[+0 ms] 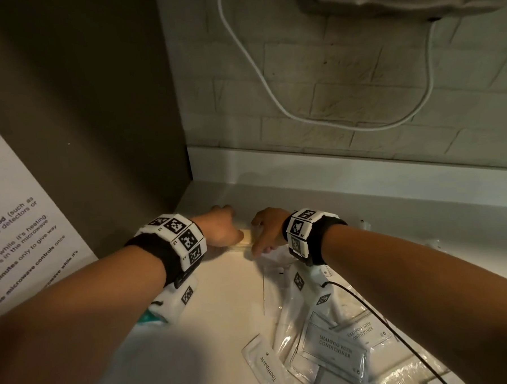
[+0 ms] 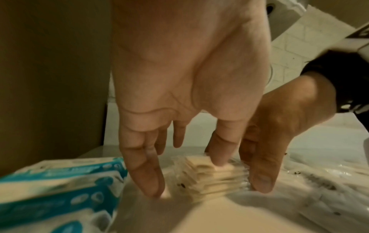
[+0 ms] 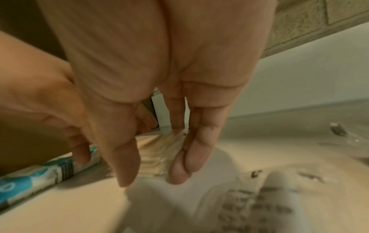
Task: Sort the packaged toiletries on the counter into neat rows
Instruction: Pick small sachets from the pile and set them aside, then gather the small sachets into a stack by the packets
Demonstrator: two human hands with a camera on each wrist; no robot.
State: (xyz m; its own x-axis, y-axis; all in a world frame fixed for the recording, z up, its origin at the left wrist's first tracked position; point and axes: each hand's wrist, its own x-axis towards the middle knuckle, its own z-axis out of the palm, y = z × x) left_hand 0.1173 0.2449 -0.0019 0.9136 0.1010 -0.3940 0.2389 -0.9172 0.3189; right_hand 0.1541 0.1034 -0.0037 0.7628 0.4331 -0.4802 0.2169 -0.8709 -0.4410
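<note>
Toiletries still to be sorted lie nearest us in a loose heap on the counter (image 1: 223, 316): a toothpaste sachet (image 1: 266, 367), two shampoo with conditioner sachets (image 1: 335, 350) overlapping it on the right, and crinkled clear wrappers (image 1: 285, 316) running up toward our right wrist. On our left, under the forearm, sits a teal and white pack (image 2: 60, 189).

Farther out, near the counter's back left corner, is the thing now in hand: a small stack of clear-wrapped cream packets (image 2: 213, 175). It lies flat on the counter directly between our two hands, its long axis running left to right from one hand to the other.

Our left hand (image 1: 220, 228) comes down on its left end, fingers straight and pointing down; its thumb tip appears to touch the top of the stack, though blur leaves that uncertain. Our right hand (image 1: 267, 229) stands at the right end, fingers likewise extended and loose, bracketing the stack, not curled round it. Neither hand grasps anything.

Both hands are equally near, so we judge the coming move is a squeeze inward along that axis to square the stack.

Beyond rise the brick wall (image 1: 358, 83) and a looping white cable (image 1: 270, 88).
</note>
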